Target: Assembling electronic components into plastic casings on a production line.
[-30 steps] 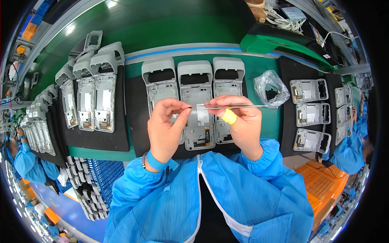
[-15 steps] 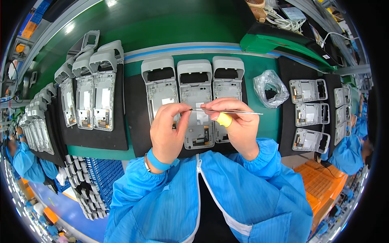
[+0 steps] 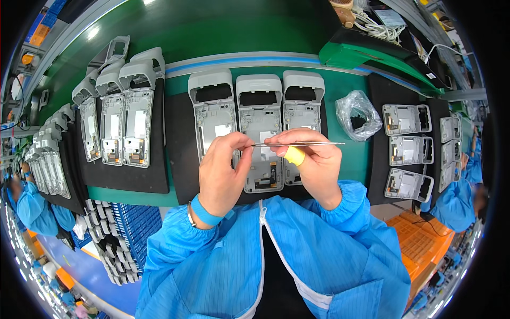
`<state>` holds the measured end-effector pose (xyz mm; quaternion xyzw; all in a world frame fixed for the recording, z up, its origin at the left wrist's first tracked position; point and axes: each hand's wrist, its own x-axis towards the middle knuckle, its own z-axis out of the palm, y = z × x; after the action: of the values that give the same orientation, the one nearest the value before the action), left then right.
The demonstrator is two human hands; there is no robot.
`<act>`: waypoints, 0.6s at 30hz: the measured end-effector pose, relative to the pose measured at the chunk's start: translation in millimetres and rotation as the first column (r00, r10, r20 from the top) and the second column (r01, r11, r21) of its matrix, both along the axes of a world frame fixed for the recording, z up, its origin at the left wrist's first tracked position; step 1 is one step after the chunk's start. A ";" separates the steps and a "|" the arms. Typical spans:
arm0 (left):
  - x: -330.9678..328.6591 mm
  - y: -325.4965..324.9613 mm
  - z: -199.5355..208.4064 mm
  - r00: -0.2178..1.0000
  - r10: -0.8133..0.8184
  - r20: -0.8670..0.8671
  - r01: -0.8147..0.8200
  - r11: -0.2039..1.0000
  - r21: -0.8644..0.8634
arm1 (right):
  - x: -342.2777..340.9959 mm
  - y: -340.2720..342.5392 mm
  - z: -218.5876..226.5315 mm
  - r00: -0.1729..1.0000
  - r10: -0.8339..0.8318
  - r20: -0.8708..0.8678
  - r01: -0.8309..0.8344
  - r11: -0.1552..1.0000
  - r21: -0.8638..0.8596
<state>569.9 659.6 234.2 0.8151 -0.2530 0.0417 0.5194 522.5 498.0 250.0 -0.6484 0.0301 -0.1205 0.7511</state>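
Note:
My right hand [image 3: 320,166] grips a pair of thin metal tweezers [image 3: 330,143], held level with the tips toward the left. A yellow finger cover [image 3: 294,156] is on one of its fingers. At the tweezer tips, the thumb and forefinger of my left hand [image 3: 219,173] are pinched together; a tiny dark speck shows there, too small to name. A blue wrist band [image 3: 205,211] is on my left wrist. Below both hands lie three grey device housings, the left one [image 3: 211,114], the middle one [image 3: 259,119] and the right one [image 3: 303,116], partly covered by my hands.
The housings rest on a black mat [image 3: 179,133] on the green bench. A clear plastic bag [image 3: 357,116] with dark contents sits to their right. More housings lie on mats at left [image 3: 137,127] and right [image 3: 406,118]. Below are a blue crate [image 3: 139,228] and an orange crate [image 3: 419,239].
The picture has shifted slightly, with the housings sitting a little higher and farther right. Both hands keep the same pose at the tweezer tips.

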 end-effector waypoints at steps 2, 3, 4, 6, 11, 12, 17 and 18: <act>0.5 0.4 1.2 1.000 -0.005 0.005 0.005 1.000 0.019 | 0.2 0.0 0.0 1.000 0.009 -0.012 -0.009 1.000 0.001; 0.5 1.0 1.9 1.000 -0.015 -0.019 0.015 1.000 0.023 | 0.3 0.4 0.0 1.000 0.018 -0.022 -0.018 1.000 0.002; 0.4 1.6 2.5 0.999 -0.024 -0.043 0.025 0.999 0.026 | 0.5 0.1 -0.3 1.000 0.019 -0.023 -0.019 1.000 0.003; -0.4 1.8 4.2 0.997 -0.029 -0.065 0.031 0.999 0.017 | 1.0 -0.9 -1.3 0.999 0.027 -0.027 -0.028 0.998 -0.050; -0.1 3.8 6.0 0.994 -0.024 -0.110 0.023 1.000 -0.006 | 3.5 2.0 6.0 0.997 0.006 -0.079 -0.007 1.000 -0.013; -0.1 3.6 8.0 0.990 -0.012 -0.139 0.011 1.000 -0.014 | 3.8 1.9 6.9 0.994 -0.003 -0.107 0.005 1.000 0.019; 0.1 4.0 8.3 0.985 0.003 -0.172 -0.009 0.999 -0.035 | 3.4 1.2 5.7 0.992 -0.006 -0.124 0.004 1.000 -0.012; 0.1 4.3 8.4 0.983 0.004 -0.184 -0.011 0.999 -0.037 | 3.8 1.5 5.2 0.993 -0.010 -0.121 0.008 1.000 -0.018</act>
<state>570.0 663.9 242.5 0.8063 -0.2001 -0.0271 0.5559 526.3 499.4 255.2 -0.6607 0.0776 -0.0848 0.7417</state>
